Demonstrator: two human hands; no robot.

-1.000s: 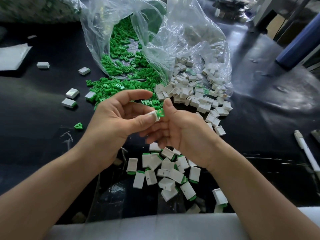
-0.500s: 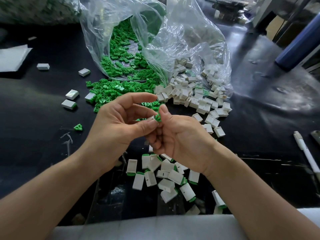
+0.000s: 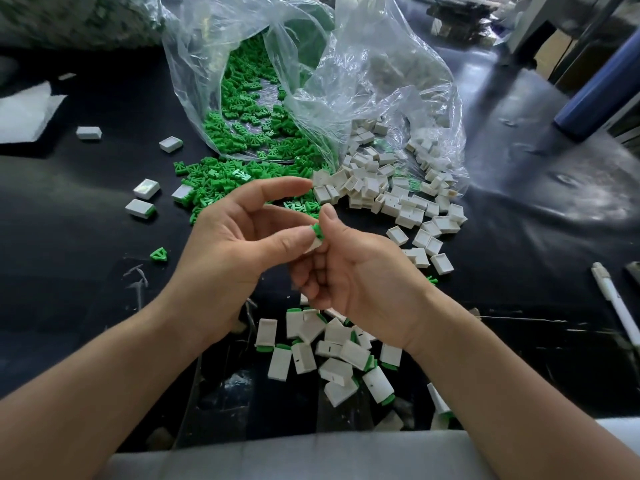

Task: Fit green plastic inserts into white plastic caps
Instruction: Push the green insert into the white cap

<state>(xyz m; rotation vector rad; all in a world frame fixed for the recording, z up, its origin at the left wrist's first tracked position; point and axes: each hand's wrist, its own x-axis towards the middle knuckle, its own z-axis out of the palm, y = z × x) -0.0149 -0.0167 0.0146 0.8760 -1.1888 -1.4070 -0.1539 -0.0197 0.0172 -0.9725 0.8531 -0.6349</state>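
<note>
Centrally, just above mid-frame, the 2 hands meet around 1 white cap [image 3: 314,244]. The left hand [image 3: 228,251] pinches the cap between thumb and middle finger, its index finger held out straight above. The right hand [image 3: 363,282] has its thumb laid against the green insert [image 3: 316,230] and its other fingers curled beneath. The insert sits at the cap's top end. The piece's long axis runs roughly up and down the frame, green end pointing toward the top, and most of the white body is hidden by fingertips.

Below the hands, at lower centre, lies a heap of finished caps [image 3: 332,348] on the black table [image 3: 86,278], their green ends facing various ways. Above, a clear plastic bag [image 3: 194,64] spills loose green inserts [image 3: 242,133] at upper centre. To their right are empty white caps [image 3: 398,199], many with the open side up. A lone green insert [image 3: 159,254] lies at mid-left. A white pen [image 3: 613,306] lies along the right edge, and any print on it is too small to read.
</note>
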